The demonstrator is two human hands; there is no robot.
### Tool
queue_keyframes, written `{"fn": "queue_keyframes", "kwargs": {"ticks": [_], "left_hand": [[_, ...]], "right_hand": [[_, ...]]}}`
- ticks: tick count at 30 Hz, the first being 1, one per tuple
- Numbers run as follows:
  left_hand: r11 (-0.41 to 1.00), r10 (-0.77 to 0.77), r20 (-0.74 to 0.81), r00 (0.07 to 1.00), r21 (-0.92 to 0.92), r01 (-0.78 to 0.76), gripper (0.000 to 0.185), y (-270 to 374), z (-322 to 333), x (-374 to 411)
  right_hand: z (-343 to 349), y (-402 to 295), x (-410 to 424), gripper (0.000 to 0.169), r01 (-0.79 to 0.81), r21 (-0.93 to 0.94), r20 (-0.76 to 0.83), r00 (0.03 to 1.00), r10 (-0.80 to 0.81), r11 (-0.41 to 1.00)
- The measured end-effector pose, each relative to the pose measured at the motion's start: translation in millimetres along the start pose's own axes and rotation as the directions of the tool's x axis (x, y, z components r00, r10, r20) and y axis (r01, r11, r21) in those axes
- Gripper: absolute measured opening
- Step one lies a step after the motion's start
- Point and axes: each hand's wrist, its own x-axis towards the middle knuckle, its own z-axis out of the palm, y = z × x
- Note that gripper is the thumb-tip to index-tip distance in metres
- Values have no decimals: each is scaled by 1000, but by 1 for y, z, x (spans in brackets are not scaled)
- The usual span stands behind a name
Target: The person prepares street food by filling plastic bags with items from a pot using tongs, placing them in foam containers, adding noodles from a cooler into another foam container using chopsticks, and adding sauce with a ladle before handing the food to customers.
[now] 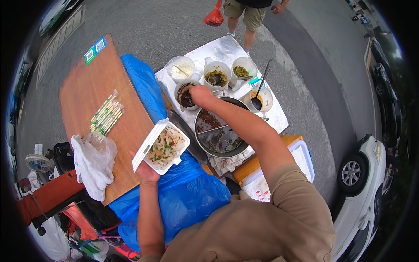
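Observation:
My left hand (pixel 148 170) holds an open white foam takeaway box (pixel 178 132) from below, its lid tilted up at the left. Noodles (pixel 163 147) with chopped greens and orange sauce lie in the box. My right hand (pixel 200 95) reaches over a plastic jug (pixel 179 89) of dark sauce, its fingers at the rim; whether they grip a utensil is hidden. Just below my right forearm is a round divided pot (pixel 221 155) of dark liquid. Around it stand jugs of white paste (pixel 180 68), dark relish (pixel 216 77), green relish (pixel 240 71) and a jug with a black ladle (pixel 257 103).
A brown wooden board (pixel 85 98) holds wrapped chopsticks (pixel 106 114), a white cloth (pixel 91 170) and printed codes. Blue plastic sheeting (pixel 186 190) lies beside it. Across the white tabletop (pixel 275 119) a person (pixel 247 13) stands with a red bag (pixel 214 16). A white car (pixel 360 196) is at right.

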Motion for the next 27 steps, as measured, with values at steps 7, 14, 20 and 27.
{"fn": "queue_keyframes", "kwargs": {"ticks": [7, 14, 20, 27], "left_hand": [[1000, 2, 51, 999, -25, -1, 84, 0, 4, 0], [996, 42, -5, 999, -80, -42, 76, 1, 21, 5], [993, 111, 35, 993, -33, -110, 73, 8, 37, 13], [986, 146, 58, 988, -94, -140, 69, 11, 42, 40]], "right_hand": [[0, 26, -10, 18, -163, 183, -126, 974, 187, 969], [-22, 59, -44, 21, -366, 588, 24, 900, 436, 721], [-92, 33, -97, 15, -315, 874, 122, 879, 461, 369], [-174, -42, -173, 16, -33, 893, -147, 921, 360, 449]]}}
